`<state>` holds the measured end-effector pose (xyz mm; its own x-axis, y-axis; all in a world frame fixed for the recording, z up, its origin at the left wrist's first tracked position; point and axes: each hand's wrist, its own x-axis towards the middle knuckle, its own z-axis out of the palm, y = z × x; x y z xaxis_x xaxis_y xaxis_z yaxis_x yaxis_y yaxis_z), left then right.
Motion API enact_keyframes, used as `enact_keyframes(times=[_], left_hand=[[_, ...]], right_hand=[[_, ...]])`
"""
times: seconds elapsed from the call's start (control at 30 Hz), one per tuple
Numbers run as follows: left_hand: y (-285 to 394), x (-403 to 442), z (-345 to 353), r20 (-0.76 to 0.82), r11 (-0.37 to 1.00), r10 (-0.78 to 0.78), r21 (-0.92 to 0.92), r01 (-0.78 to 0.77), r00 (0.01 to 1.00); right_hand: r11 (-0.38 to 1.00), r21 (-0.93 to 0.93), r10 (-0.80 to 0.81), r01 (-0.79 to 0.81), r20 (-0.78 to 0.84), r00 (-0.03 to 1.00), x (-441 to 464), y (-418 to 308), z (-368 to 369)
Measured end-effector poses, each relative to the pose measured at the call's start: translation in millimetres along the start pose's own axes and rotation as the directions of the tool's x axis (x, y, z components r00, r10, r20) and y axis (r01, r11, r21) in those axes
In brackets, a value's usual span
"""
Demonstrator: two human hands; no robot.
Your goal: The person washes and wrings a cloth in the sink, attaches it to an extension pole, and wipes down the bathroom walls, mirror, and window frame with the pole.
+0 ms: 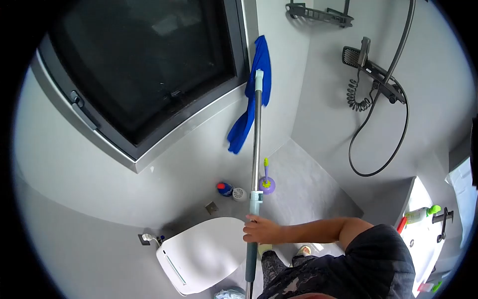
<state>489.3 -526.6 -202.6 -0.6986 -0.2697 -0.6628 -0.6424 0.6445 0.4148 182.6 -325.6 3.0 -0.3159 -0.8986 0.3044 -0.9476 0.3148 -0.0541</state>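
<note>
My right hand [262, 229] is wrapped around the pole of a flat mop [257, 139], just below its light-coloured clamp. The pole runs upward from the bottom of the head view. At its far end, a blue cloth [262, 57] covers the mop head, which lies against the wall beside the window frame. One loose end of the cloth hangs down to the left of the pole. My left hand is not in view.
A dark-framed window [149, 65] fills the upper left. Below are a white toilet [209, 254], a purple toilet brush holder [267, 186] and a blue bottle [225, 189]. A shower hose [352, 154] hangs at right, above a white washbasin [420, 244] with a green-topped bottle [417, 215].
</note>
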Motion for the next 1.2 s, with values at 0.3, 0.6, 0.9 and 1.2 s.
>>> enact_keyframes(times=[0.3,0.6,0.9,1.2], left_hand=[[27,10,26,0.022,0.993,0.055,-0.109,-0.053,0.998],[-17,67,4,-0.1,0.979,0.07,-0.186,-0.088,0.993],[104,146,-86,-0.287,0.877,0.432,-0.088,-0.473,0.855],[335,124,-222,-0.422,0.566,0.701,-0.161,-0.809,0.575]], right_hand=[[0.985,-0.155,-0.06,0.078,0.119,0.991,-3,45,37],[0.969,-0.239,-0.043,0.064,0.091,0.995,29,113,71],[0.767,-0.639,-0.012,0.057,0.075,0.997,114,189,-55],[0.491,-0.869,0.093,-0.063,-0.02,0.995,189,244,-318]])
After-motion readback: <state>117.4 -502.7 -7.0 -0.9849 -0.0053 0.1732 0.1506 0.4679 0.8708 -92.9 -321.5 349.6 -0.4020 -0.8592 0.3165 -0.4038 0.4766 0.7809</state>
